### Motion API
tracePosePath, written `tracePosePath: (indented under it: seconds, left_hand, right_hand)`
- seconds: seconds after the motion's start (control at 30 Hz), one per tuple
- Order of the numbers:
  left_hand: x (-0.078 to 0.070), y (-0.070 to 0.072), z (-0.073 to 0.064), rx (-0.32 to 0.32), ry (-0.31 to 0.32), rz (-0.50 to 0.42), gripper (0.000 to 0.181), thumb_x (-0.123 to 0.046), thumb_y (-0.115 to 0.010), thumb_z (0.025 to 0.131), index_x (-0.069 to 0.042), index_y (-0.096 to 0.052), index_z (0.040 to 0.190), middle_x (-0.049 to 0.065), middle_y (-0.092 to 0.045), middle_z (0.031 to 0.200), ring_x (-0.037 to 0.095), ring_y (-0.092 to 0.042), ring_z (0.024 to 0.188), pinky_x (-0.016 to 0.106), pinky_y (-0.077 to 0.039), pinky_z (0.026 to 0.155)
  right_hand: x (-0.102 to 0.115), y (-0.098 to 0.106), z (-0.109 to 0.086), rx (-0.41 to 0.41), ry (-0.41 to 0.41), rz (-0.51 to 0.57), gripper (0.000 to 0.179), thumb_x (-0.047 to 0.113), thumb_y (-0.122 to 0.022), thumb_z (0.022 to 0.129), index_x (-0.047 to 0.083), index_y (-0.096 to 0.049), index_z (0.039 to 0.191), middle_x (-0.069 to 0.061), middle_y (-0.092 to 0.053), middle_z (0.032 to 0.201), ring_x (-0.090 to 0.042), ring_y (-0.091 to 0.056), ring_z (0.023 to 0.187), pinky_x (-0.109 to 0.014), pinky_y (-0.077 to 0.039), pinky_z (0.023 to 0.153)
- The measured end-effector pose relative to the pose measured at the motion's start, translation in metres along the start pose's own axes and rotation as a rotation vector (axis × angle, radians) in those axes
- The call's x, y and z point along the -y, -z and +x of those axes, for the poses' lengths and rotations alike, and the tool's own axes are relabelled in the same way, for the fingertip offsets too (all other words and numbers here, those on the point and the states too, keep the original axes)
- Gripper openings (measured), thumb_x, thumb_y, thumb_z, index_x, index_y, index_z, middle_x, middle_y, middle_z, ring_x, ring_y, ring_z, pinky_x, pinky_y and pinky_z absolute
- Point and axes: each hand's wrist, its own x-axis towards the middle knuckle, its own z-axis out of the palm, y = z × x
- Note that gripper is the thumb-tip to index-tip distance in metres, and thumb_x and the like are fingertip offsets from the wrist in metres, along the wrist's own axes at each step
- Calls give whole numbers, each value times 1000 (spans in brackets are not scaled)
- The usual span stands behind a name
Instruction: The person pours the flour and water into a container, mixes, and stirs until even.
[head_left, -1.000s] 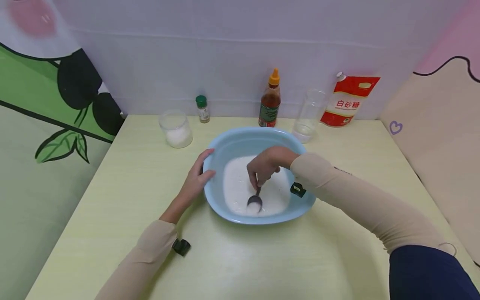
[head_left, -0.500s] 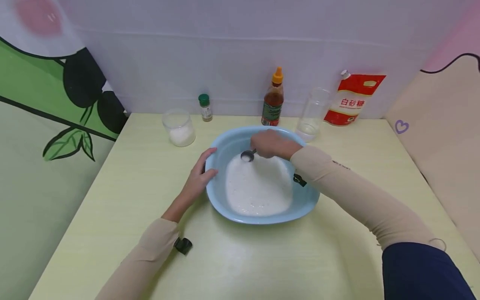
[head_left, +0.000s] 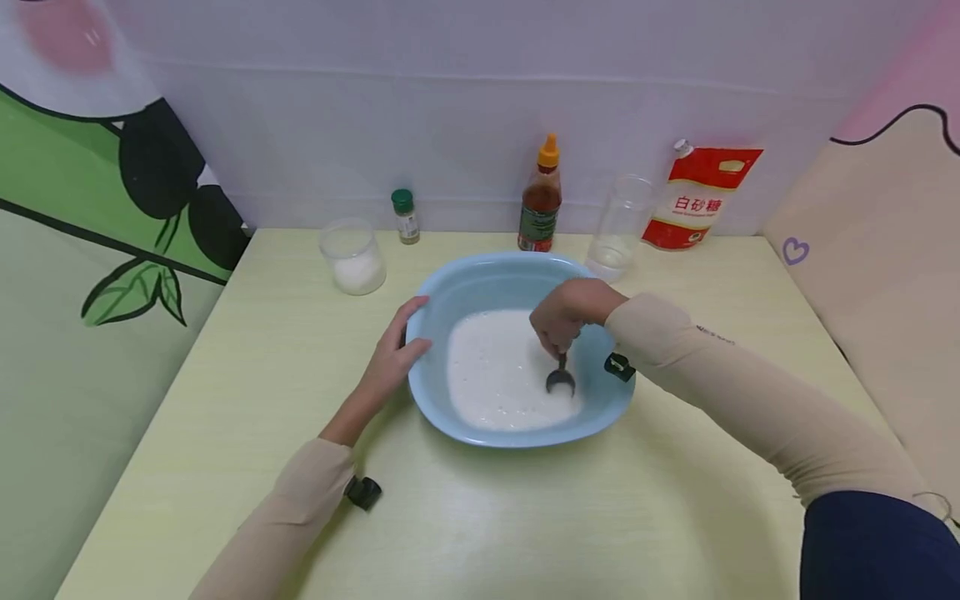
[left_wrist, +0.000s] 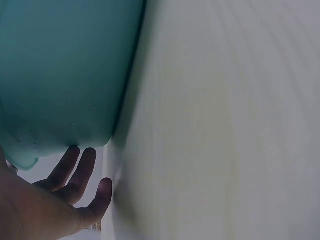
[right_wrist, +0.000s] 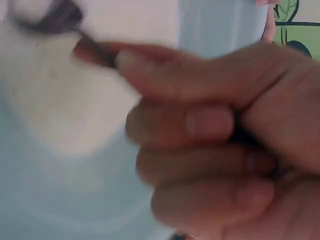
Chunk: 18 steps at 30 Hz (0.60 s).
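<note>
A light blue plastic basin (head_left: 450, 427) holds a pool of white liquid (head_left: 487, 367). My left hand (head_left: 390, 354) holds the basin's left side, thumb and index finger at the rim. Below them, the other fingers (left_wrist: 82, 182) reach the outer wall in the left wrist view. My right hand (head_left: 564, 315) is over the right part of the basin and grips the handle of a dark metal spoon (head_left: 560, 381). The spoon's bowl points down into the white liquid. In the right wrist view the spoon (right_wrist: 60, 17) is blurred, its handle pinched between thumb and index finger.
Behind the basin stand a glass of white stuff (head_left: 358, 271), a green-capped jar (head_left: 406, 218), an orange-capped sauce bottle (head_left: 540, 208), a tall clear glass (head_left: 618, 237) and a red sugar pouch (head_left: 693, 204). They line the back of the pale table (head_left: 480, 517).
My right hand swept the spoon from the front middle of the basin to its back, then round to the right side. My left hand stays on the basin.
</note>
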Motion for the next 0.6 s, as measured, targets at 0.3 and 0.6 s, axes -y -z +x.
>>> tracePosePath:
  seconds: [0.3, 0.6]
  left_hand:
    - [-1, 0, 0, -7, -5, 2, 65, -8, -51, 93, -18, -33, 154, 15, -27, 163, 38, -39, 139, 56, -38, 109]
    - [-2, -1, 1, -10, -10, 4, 66, -7, -52, 91, -18, -33, 154, 16, -29, 162, 38, -40, 138, 55, -38, 108]
  right_hand:
    - [29, 5, 26, -197, 290, 268, 27, 14, -54, 101, 21, -76, 115, 1, -61, 105, -11, -42, 61, -24, -36, 52]
    - [14, 13, 35, -541, 83, 216, 25, 11, -55, 99, 10, -71, 117, -6, -67, 112, -22, -54, 94, -34, -48, 87]
